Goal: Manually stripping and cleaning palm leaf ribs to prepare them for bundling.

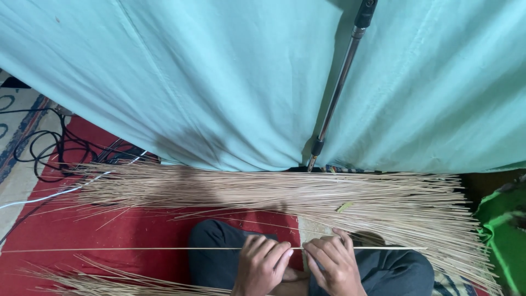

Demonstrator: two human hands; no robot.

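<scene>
A single long thin stick (137, 249) lies level across my lap, reaching from far left to right of my hands. My left hand (262, 263) and my right hand (333, 262) both pinch it near its right part, fingers curled round it, thumbs close together. Beyond my hands a large pile of similar pale sticks (285, 192) is spread across the red mat (82, 230). A smaller bundle of sticks (98, 279) lies at the lower left. My dark-trousered knees (213, 252) are under the stick.
A light green cloth (219, 77) hangs behind the pile. A metal stand leg (337, 87) slants down in front of it. Black and white cables (60, 148) lie at the left. A bright green cloth (504, 230) sits at the right edge.
</scene>
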